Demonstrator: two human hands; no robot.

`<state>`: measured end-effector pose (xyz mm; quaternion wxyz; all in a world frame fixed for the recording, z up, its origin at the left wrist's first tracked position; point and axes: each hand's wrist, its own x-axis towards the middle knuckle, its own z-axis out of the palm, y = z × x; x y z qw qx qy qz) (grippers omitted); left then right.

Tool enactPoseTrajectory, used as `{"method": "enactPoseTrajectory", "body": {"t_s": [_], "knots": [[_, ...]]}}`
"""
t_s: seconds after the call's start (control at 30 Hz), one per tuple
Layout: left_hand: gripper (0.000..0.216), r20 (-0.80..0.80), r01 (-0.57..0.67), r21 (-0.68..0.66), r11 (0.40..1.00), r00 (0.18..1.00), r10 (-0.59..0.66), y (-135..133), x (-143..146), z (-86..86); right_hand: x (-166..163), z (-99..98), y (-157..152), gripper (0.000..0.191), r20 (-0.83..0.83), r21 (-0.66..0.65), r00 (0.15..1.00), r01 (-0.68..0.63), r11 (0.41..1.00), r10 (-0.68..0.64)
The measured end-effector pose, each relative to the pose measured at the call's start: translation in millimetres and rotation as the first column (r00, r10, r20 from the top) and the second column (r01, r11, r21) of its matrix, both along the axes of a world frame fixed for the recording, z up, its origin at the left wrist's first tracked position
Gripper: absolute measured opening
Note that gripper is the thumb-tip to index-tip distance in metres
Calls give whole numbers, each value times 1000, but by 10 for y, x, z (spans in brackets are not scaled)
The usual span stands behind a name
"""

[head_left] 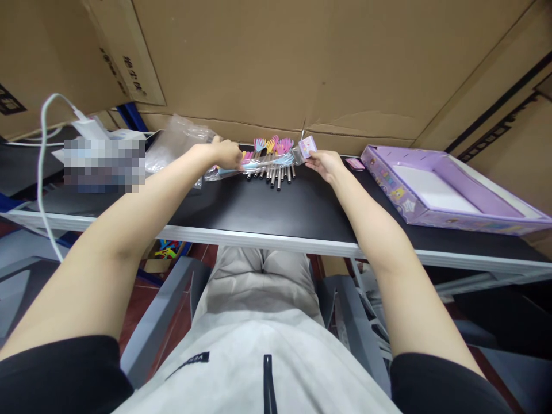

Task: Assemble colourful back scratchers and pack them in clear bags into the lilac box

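Note:
A row of small pens (272, 164) with pink, blue and yellow hand-shaped tops lies at the far side of the black table (276, 210). My left hand (225, 154) is closed on the left end of a clear plastic packet (259, 165) that lies across the pens. My right hand (324, 163) pinches the packet's right end, where a small pink and blue header card (307, 146) sticks up. Both arms reach forward over the table.
A purple cardboard display tray (435, 187) sits at the right, with a small pink card (355, 164) beside it. Crumpled clear bags (175, 144) lie behind my left hand. A white charger and cable (64, 123) are at the left. Large cardboard boxes (284, 63) form the back wall.

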<state>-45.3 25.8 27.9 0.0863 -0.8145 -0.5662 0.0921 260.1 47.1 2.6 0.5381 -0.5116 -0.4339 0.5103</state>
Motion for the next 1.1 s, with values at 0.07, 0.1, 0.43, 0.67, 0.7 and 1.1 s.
{"method": "enactPoseTrajectory", "body": {"t_s": [0.07,0.1,0.43,0.67,0.7,1.1], "knots": [[44,-10,-9,-4,1000,1000,9,67,6,-4,-14,11,-6,20,-20,-11,1000,10,1000,-10],[46,-3,-4,7,1000,1000,4,97,24,-5,-16,11,-4,20,-32,-20,999,11,1000,-12],[43,345,200,105,974,912,-224,-9,1148,122,-3,21,-21,15,-140,-65,990,-32,997,22],[37,385,75,46,996,919,-87,-45,1535,92,25,13,7,17,-186,-104,982,-54,993,34],[40,415,80,68,994,904,-101,-39,1531,51,26,13,7,18,-190,-103,981,-55,993,34],[67,463,151,128,980,865,-194,82,1489,-356,106,-9,55,11,-59,-57,994,-91,994,87]]}}
